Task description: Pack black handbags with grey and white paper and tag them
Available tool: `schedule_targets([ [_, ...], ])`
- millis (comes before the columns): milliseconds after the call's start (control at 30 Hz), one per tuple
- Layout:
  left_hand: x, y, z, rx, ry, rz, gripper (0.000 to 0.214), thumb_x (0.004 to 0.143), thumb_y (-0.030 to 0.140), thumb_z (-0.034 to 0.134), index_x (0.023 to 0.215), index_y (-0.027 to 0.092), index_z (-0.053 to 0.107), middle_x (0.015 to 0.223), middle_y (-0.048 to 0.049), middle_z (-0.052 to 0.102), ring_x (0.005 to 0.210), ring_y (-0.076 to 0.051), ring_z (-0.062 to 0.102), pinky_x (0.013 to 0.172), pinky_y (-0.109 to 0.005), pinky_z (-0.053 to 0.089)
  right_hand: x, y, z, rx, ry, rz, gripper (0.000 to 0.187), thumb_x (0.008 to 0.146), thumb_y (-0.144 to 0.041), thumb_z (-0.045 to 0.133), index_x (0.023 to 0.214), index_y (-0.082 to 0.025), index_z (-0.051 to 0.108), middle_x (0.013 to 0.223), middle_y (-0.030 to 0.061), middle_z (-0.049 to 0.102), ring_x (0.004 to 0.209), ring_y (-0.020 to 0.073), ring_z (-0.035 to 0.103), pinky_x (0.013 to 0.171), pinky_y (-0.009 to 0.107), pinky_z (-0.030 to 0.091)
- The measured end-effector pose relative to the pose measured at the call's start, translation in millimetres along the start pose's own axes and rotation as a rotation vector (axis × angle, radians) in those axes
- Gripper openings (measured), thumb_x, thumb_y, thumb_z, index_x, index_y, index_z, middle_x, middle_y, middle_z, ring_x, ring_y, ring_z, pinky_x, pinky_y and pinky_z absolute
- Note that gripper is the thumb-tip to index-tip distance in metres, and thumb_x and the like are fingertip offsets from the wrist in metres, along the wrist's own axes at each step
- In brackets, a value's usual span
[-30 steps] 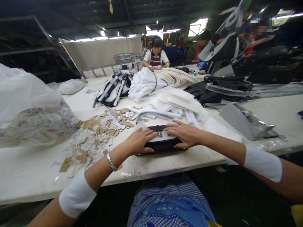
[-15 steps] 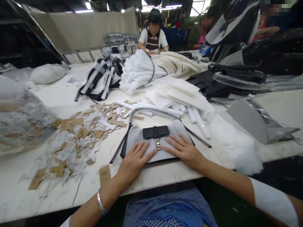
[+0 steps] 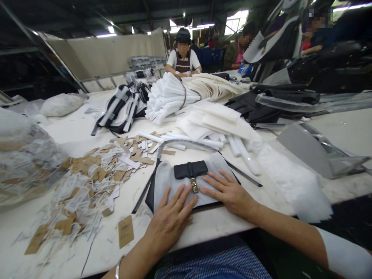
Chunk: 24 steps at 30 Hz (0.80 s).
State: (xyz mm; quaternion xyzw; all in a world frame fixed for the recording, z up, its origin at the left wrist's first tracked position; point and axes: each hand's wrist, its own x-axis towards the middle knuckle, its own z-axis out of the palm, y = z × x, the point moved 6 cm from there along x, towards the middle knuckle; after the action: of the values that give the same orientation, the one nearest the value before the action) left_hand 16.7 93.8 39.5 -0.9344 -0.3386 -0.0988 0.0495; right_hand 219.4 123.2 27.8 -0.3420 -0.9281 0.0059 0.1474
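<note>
Open left hand (image 3: pixel 171 217) palm-down on grey fabric sheet (image 3: pixel 168 182) over black clasp purse (image 3: pixel 191 169), right hand (image 3: pixel 229 192) open and flat beside it, purse at near edge of white bench (image 3: pixel 75 130), brown and white paper tags (image 3: pixel 87 182) heaped just left.

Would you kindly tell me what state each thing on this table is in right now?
Left hand, open, flat on the grey cloth.
Right hand, open, flat on the cloth.
Black purse, lying flat, mostly under the cloth.
Paper tags, loose and scattered.
White rolls, bundled with a band.
Plastic bag, full of tags.
</note>
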Motion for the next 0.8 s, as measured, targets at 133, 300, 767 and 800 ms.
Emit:
schedule_targets([
  [133, -4, 1, 7.1, -0.006, 0.006, -0.005, 0.06, 0.097, 0.032, 0.054, 0.152, 0.031, 0.031, 0.162, -0.0066, 0.024, 0.148, -0.027, 0.024, 0.12, -0.053, 0.023, 1, 1, -4, 0.033, -0.019, 0.018, 0.076, 0.083, -0.001, 0.039, 0.153, -0.032, 0.033, 0.157, 0.004, 0.036, 0.146, 0.027, 0.03, 0.116, 0.058, 0.027],
  [300, -5, 1, 8.7, -0.029, 0.045, -0.046, 0.062, 0.097, 0.04, 0.054, 0.152, 0.041, 0.027, 0.163, -0.005, 0.019, 0.148, -0.028, 0.026, 0.118, -0.056, 0.024, 0, -3, -13, 0.087, -0.128, 0.021, 0.073, 0.091, -0.035, 0.055, 0.156, -0.025, 0.025, 0.16, 0.0084, 0.028, 0.148, 0.0294, 0.024, 0.119, 0.057, 0.021],
  [767, -7, 3, 7.7, -0.033, 0.097, -0.056, 0.064, 0.095, 0.042, 0.056, 0.152, 0.043, 0.026, 0.163, -0.0045, 0.022, 0.146, -0.029, 0.029, 0.116, -0.057, 0.027, 94, 10, -61, 0.249, 0.036, 0.177, 0.027, 0.098, -0.028, 0.05, 0.114, -0.022, 0.071, 0.112, 0.0065, 0.074, 0.103, 0.0212, 0.068, 0.093, 0.034, 0.051],
  [800, -7, 3, 8.2, -0.033, 0.095, -0.061, 0.064, 0.095, 0.04, 0.057, 0.152, 0.043, 0.026, 0.163, -0.0047, 0.022, 0.146, -0.029, 0.029, 0.116, -0.057, 0.026, 114, 12, -55, 0.296, 0.015, 0.179, 0.026, 0.096, -0.026, 0.053, 0.114, -0.021, 0.071, 0.114, 0.007, 0.073, 0.106, 0.0219, 0.067, 0.095, 0.034, 0.049],
])
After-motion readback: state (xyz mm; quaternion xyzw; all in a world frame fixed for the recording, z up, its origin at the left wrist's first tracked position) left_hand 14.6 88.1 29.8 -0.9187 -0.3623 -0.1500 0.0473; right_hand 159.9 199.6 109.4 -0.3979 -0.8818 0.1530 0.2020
